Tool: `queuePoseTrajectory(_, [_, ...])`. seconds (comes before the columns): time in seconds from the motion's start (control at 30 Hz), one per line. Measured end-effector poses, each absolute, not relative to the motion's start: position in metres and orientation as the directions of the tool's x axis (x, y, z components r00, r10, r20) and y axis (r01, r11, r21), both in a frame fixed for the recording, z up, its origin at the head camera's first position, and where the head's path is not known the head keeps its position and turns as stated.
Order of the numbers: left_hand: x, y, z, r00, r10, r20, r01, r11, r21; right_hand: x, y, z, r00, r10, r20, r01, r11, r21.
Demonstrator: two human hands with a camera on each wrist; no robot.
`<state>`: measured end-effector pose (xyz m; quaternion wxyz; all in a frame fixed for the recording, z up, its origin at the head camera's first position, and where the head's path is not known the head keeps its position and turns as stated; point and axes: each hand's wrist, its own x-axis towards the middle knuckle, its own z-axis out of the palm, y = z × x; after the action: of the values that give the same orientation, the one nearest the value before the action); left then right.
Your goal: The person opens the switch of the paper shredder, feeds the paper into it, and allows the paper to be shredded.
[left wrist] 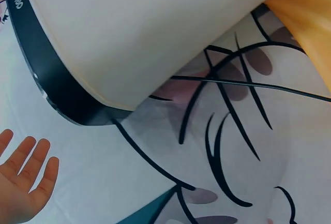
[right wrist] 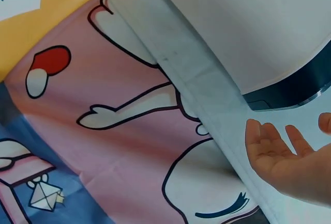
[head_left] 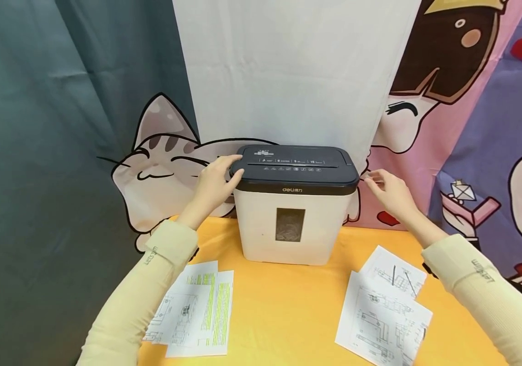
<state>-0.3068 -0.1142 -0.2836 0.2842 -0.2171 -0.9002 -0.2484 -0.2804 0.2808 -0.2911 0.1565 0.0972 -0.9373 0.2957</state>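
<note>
A paper shredder (head_left: 258, 223) with a white bin, a small front window (head_left: 290, 224) and a dark top (head_left: 297, 176) stands upright at the middle back of the table. By the left end of that top is my left hand (head_left: 215, 178), thumb and fingers spread, holding nothing. The left wrist view shows those fingers (left wrist: 33, 164) apart from the dark rim (left wrist: 72, 92). Off the right end, my right hand (head_left: 390, 192) hovers with loosely bent fingers and nothing in them. A gap separates it from the rim (right wrist: 289, 89) in the right wrist view.
Printed sheets (head_left: 198, 310), some marked in yellow-green, lie at front left on the yellow tablecloth (head_left: 283, 310). More sheets with technical drawings (head_left: 384, 320) overlap at front right. Right behind the shredder hangs a cartoon-printed curtain (head_left: 288, 66).
</note>
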Motion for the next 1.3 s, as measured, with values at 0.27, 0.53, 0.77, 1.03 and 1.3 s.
queuePoseTrajectory(0.27, [-0.314, -0.103, -0.273, -0.765, 0.244, 0.596, 0.508, 0.797, 0.326, -0.299, 0.27, -0.277, -0.945, -0.091, 0.313, -0.248, 0.824, -0.51])
queuePoseTrajectory(0.53, [-0.323, -0.093, -0.26, -0.761, 0.271, 0.589, 0.508, 0.814, 0.282, -0.324, 0.257, -0.268, -0.951, -0.121, 0.285, -0.247, 0.851, -0.463])
queuePoseTrajectory(0.77, [-0.333, -0.079, -0.249, -0.765, 0.284, 0.578, 0.494, 0.835, 0.244, -0.346, 0.247, -0.27, -0.958, -0.193, 0.214, -0.267, 0.875, -0.405])
queuePoseTrajectory(1.03, [-0.349, -0.066, -0.244, -0.792, 0.276, 0.545, 0.443, 0.873, 0.202, -0.356, 0.236, -0.276, -0.969, -0.121, 0.214, -0.198, 0.898, -0.394])
queuePoseTrajectory(1.3, [-0.367, -0.058, -0.256, -0.849, 0.214, 0.484, 0.353, 0.91, 0.218, -0.361, 0.22, -0.278, -0.967, -0.101, 0.233, -0.18, 0.921, -0.347])
